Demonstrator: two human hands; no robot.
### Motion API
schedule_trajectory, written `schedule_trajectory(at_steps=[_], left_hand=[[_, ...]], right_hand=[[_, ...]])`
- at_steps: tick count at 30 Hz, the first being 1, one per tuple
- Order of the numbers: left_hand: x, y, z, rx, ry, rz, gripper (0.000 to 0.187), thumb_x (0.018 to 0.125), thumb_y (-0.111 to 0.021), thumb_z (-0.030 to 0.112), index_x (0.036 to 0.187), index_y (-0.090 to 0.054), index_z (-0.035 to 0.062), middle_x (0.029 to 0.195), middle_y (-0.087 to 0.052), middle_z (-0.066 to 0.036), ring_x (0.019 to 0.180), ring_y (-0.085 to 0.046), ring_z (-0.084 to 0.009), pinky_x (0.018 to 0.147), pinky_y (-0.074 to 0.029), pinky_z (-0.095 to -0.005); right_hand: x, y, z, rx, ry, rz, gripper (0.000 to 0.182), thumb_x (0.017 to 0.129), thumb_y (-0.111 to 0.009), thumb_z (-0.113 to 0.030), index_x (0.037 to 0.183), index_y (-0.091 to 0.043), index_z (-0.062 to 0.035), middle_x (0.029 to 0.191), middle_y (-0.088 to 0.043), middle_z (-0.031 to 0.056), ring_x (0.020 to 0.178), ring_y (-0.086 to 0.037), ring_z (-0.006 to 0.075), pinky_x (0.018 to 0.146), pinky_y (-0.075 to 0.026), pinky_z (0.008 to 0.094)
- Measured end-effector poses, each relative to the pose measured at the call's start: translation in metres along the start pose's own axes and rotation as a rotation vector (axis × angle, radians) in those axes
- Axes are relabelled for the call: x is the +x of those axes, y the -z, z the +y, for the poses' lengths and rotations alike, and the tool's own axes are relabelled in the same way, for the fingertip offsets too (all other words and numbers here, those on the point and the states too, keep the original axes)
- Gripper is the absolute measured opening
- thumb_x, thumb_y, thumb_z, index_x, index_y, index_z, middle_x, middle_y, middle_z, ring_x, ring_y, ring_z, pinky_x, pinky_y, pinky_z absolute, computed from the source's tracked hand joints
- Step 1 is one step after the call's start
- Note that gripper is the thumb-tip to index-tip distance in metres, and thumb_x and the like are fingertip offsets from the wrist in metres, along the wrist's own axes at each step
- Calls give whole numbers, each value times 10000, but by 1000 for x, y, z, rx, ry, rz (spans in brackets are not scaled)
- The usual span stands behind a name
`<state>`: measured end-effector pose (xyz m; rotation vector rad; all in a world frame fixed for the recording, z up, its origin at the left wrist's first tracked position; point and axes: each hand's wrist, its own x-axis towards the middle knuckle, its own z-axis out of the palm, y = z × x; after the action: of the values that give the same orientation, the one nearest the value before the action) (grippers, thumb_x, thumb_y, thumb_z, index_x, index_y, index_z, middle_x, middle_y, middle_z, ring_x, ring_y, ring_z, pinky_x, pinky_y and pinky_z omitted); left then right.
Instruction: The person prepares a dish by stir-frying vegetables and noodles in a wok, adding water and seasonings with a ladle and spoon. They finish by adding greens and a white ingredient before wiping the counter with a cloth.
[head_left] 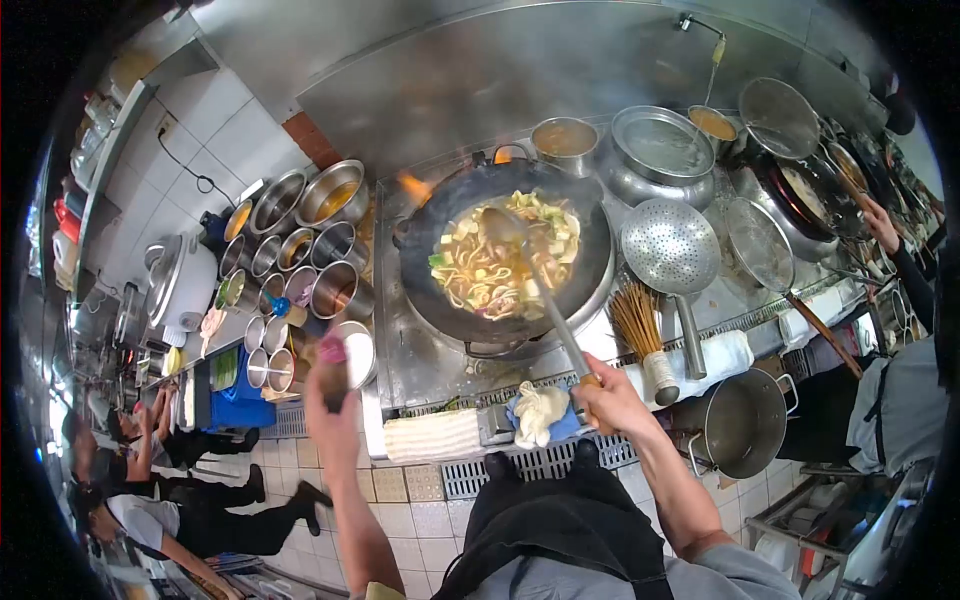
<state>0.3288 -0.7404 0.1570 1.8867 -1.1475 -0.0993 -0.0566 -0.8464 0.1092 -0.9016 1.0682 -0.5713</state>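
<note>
My right hand (pixel 610 400) is closed round the wooden end of a long metal ladle (pixel 550 300). The ladle's bowl rests in a large black wok (pixel 420 285), among thick noodles, pale chunks and green vegetables in brown broth (pixel 485 270). Flames show behind the wok's far left rim. Left of the wok, my left hand (pixel 328 400) is raised with its fingers round a small dark bottle with a pink top (pixel 334 370). Motion blurs it, and its contents cannot be made out. Below it sits a white round container (pixel 358 352).
Several metal seasoning pots (pixel 340 290) crowd the left counter. A perforated strainer (pixel 670 245), a bamboo brush (pixel 638 325) and a wire skimmer (pixel 760 245) lie at right. A deep pot (pixel 745 425) hangs low at right. Other people (pixel 180 520) stand left and right.
</note>
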Motion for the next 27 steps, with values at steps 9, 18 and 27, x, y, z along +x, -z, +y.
schedule_trajectory(at_steps=[9,18,27], left_hand=[[22,-51,40,669,-389,-449,574,715,-714,74,1257,-541,0,873,-637,-194,817,-630,-371,752,-496,-459],[32,-39,26,633,-438,-392,550,720,-702,73,1242,-557,-16,834,-626,-207,770,-627,-379,715,-499,-462],[39,-28,26,652,-438,-399,540,722,-691,74,1245,-573,8,812,-615,-208,777,-629,-391,705,-499,-473]], right_hand=[[-41,22,42,914,-261,-368,340,946,-537,-92,1254,-393,-112,683,-470,38,415,-419,96,313,-326,245],[-62,1,53,371,-52,-172,749,900,-578,-35,1534,-190,-124,644,-482,12,433,-456,102,360,-352,250],[-54,-3,76,-644,364,229,670,844,-646,-95,1446,-360,-30,701,-565,176,610,-607,181,640,-499,301]])
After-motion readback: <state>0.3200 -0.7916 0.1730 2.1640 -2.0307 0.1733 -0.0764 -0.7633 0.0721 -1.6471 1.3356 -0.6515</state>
